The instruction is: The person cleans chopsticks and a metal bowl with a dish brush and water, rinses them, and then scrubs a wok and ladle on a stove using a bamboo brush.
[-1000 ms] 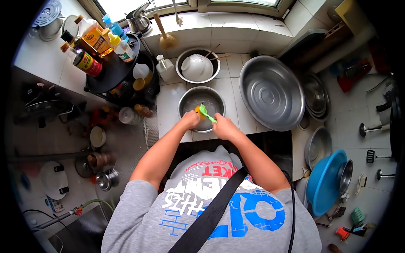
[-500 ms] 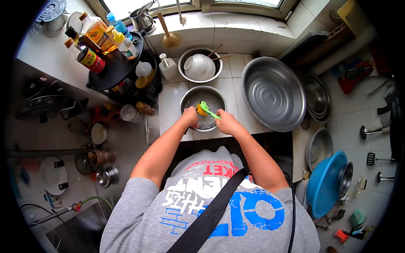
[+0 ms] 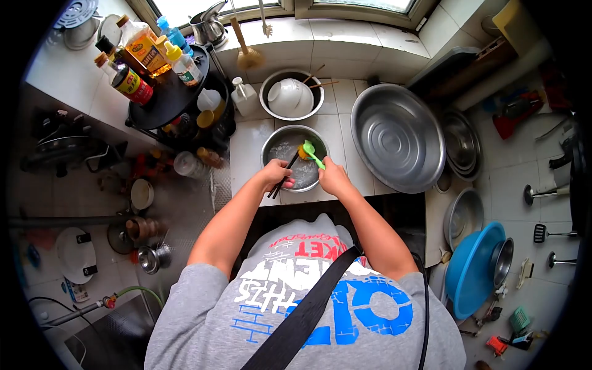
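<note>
My left hand (image 3: 277, 174) is closed on a pair of dark chopsticks (image 3: 285, 176), held slanting over the left side of a metal basin (image 3: 264, 148) with sudsy water in it. My right hand (image 3: 333, 177) grips the handle of a green brush (image 3: 310, 150) at the basin's right rim. The brush's yellow bristles lie over the basin, just right of the chopstick tips. Behind the basin stands a metal pot (image 3: 264, 102) holding white bowls (image 3: 290, 98) and more chopsticks (image 3: 314, 73).
A large metal basin (image 3: 398, 137) lies at the right of the tiled counter (image 3: 246, 135). A white pump bottle (image 3: 244, 97) stands left of the pot. Sauce bottles (image 3: 131, 83) crowd a black rack (image 3: 161, 105). A blue basin (image 3: 472, 271) sits at the lower right.
The chopsticks, mostly hidden before, now show clearly in my left hand, which has opened its grip somewhat. The brush head has moved right, away from that hand.
</note>
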The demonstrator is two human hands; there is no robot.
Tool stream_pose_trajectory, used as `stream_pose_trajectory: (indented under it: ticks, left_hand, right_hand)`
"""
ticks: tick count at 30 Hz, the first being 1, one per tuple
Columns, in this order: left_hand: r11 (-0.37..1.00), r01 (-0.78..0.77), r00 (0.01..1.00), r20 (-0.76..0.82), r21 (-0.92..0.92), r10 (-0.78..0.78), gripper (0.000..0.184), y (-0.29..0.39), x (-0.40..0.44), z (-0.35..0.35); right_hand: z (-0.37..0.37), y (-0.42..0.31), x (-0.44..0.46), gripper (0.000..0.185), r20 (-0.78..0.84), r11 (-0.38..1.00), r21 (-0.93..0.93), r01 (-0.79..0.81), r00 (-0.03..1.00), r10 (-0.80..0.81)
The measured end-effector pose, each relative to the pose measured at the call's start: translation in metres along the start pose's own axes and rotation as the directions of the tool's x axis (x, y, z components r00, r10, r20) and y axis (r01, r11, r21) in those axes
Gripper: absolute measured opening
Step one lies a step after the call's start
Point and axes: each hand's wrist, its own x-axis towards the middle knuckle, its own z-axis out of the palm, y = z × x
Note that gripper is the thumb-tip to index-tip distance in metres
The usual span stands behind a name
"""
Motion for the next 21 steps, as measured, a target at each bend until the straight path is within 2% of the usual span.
stream_pose_trajectory:
  ticks: [1,4,5,8,9,13,16,17,20,21]
  left_hand:
    - [0.999,-0.008,0.995,-0.097,0.032,0.011,0.011,-0.003,0.001,-0.001]
    - [0.975,-0.07,0.982,-0.16,0.212,0.105,0.009,-0.011,0.009,-0.007]
    - [0.977,-0.093,0.976,-0.178,0.193,0.128,0.013,-0.014,0.013,-0.006]
    - [0.935,-0.084,0.979,-0.144,0.345,0.141,0.015,-0.018,0.017,-0.008]
    - [0.935,-0.106,0.979,-0.128,0.34,0.157,0.016,-0.019,0.017,-0.01]
    - [0.937,-0.139,0.977,-0.111,0.321,0.183,0.018,-0.023,0.012,-0.011]
    - [0.944,-0.121,0.979,-0.122,0.307,0.165,0.017,-0.024,0.012,-0.013]
    - [0.947,-0.11,0.98,-0.123,0.303,0.153,0.017,-0.027,0.012,-0.013]
    - [0.941,-0.118,0.978,-0.13,0.317,0.166,0.017,-0.016,0.002,-0.006]
    - [0.924,-0.075,0.972,-0.179,0.376,0.151,0.016,-0.011,-0.003,-0.002]
  right_hand:
    - [-0.003,0.0,-0.005,0.026,-0.001,0.998,0.027,0.053,0.999,-0.053]
    - [-0.003,-0.011,-0.021,0.025,0.03,0.977,0.074,0.199,0.979,-0.202]
    - [-0.002,-0.019,-0.023,0.025,0.084,0.988,0.072,0.136,0.986,-0.142]
    - [0.023,-0.001,0.006,0.026,-0.004,0.999,0.018,0.029,1.0,-0.029]
    - [0.018,-0.006,0.01,0.028,0.019,0.998,0.049,-0.042,0.999,0.041]
    - [-0.003,-0.027,-0.018,0.028,0.151,0.995,0.051,0.082,0.985,-0.089]
    - [0.001,-0.015,-0.008,0.028,0.133,0.995,0.03,0.098,0.986,-0.102]
    - [0.007,-0.008,0.005,0.027,0.078,0.998,-0.002,0.056,0.995,-0.056]
    - [0.009,-0.016,-0.001,0.025,0.046,1.0,-0.016,-0.002,0.999,0.003]
    - [0.005,-0.022,-0.011,0.024,0.07,0.994,-0.048,0.094,0.993,-0.091]
